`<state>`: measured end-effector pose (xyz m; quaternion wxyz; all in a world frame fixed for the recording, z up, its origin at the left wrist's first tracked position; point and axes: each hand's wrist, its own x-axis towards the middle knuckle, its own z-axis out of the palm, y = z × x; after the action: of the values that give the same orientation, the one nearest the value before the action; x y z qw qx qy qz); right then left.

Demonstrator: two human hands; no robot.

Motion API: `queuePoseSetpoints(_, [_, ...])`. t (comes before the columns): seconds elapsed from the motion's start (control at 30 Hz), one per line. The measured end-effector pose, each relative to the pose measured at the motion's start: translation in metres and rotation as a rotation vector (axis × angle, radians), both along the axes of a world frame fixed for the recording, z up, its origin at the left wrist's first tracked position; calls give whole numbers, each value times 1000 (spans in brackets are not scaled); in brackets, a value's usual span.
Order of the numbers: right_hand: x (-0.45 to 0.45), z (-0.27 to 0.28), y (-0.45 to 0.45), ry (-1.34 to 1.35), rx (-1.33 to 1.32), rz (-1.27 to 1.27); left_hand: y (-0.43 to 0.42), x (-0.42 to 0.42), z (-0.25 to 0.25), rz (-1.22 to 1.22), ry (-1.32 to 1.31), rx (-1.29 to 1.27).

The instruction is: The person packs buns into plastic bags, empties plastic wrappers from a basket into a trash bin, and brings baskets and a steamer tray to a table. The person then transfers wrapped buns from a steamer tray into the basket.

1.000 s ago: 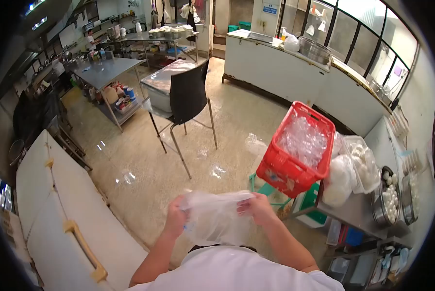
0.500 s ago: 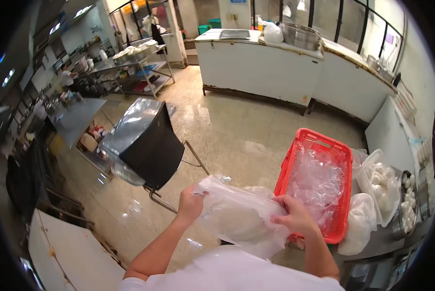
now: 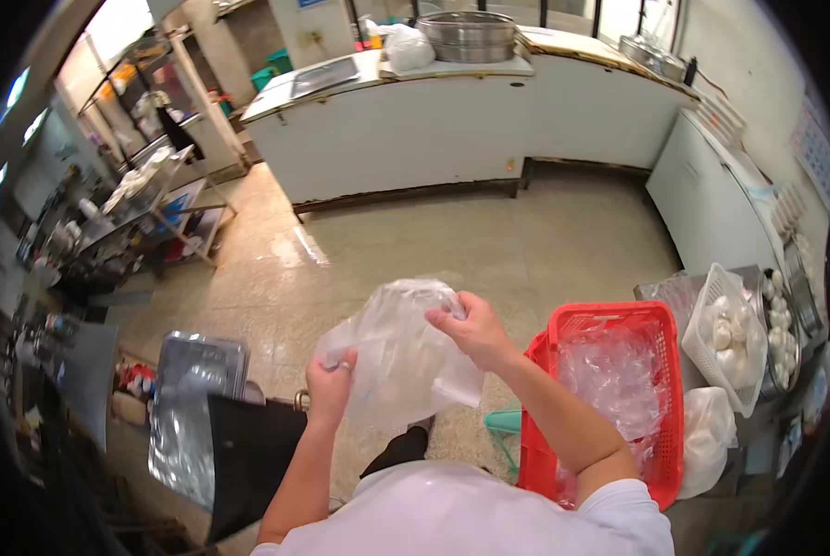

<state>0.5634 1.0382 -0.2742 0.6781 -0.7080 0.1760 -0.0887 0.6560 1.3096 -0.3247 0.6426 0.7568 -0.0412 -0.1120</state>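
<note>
The plastic bag (image 3: 401, 361) was held up in mid-frame, above the floor and in front of the person's white shirt (image 3: 461, 514). It looked thin, whitish and translucent, creased and spread between the hands, its lower right corner hanging loose. The left hand (image 3: 330, 371) had its grip clamped on the bag's left edge; the right hand (image 3: 471, 326) had its grip clamped on the upper right edge.

Below and around them lay a tan floor (image 3: 433, 222), with glossy light patches towards the left. Just right of the bag, a red crate (image 3: 672, 380) held crumpled clear plastic (image 3: 609, 380), beside a green stool (image 3: 503, 423). At the right of the frame, a metal worktop (image 3: 756, 434) carried a white basket (image 3: 747, 394) of pale rounded pieces, a knotted white bag (image 3: 710, 440) and a round tray (image 3: 797, 366) of white balls. At lower left stood a black chair (image 3: 257, 459) and a shiny plastic-covered container (image 3: 183, 408). Across the top, a long white cabinet (image 3: 396, 148) bore a steel pot (image 3: 466, 39).
</note>
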Motion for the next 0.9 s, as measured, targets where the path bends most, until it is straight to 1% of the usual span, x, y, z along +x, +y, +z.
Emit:
queuePoseSetpoints(0.07, [32,1,-22,-66,-60,-45,-44,56,-1,-7,-52,-72])
queuePoseSetpoints(0.13, [44,-5,-55,-102,-82,-104,-87,107,5,-100,-6,-101])
queuePoseSetpoints(0.17, [44,-3,-70,-76,-82,-148,-108,124,8,-147,23,-114])
queuePoseSetpoints(0.27, [44,18,-119,-45,-68,-302,-189,162,21,-362,-67,-218])
queuePoseSetpoints(0.33, [36,24,-150,-32,-33,-437,-245,180,28,-485,-88,-195])
queuePoseSetpoints(0.47, [27,4,-224,-27,99,-627,-357,214,31,-666,-176,-93])
queuePoseSetpoints(0.53, [33,-9,-265,-71,155,-708,-412,252,10,-717,-642,117])
queuePoseSetpoints(0.63, [50,-13,-334,-55,69,-739,-489,283,18,-886,-415,283])
queuePoseSetpoints(0.73, [73,-16,-390,4,-66,-748,-561,292,25,-1016,-136,76])
queuePoseSetpoints(0.83, [101,-11,-422,86,-187,-854,-627,300,24,-1141,24,5])
queuePoseSetpoints(0.9, [114,2,-444,81,-260,-922,-673,310,11,-1195,233,-49])
